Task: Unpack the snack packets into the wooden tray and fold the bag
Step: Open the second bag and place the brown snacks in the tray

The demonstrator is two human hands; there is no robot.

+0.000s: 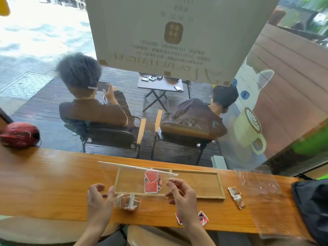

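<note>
A clear zip bag hangs over the left compartment of the wooden tray, with red snack packets inside it. My right hand pinches the bag's right edge just below the zipper strip. My left hand has its fingers apart, thumb next to the bag's lower left corner, gripping nothing visibly. A bundle of brown packets lies on the counter between my hands, in front of the tray. The tray's right compartment is bare wood.
A second clear bag lies flat at the right, with brown packets beside it. Two red packets sit at the counter's front edge. A dark bag is far right, a red helmet far left. A window runs behind the counter.
</note>
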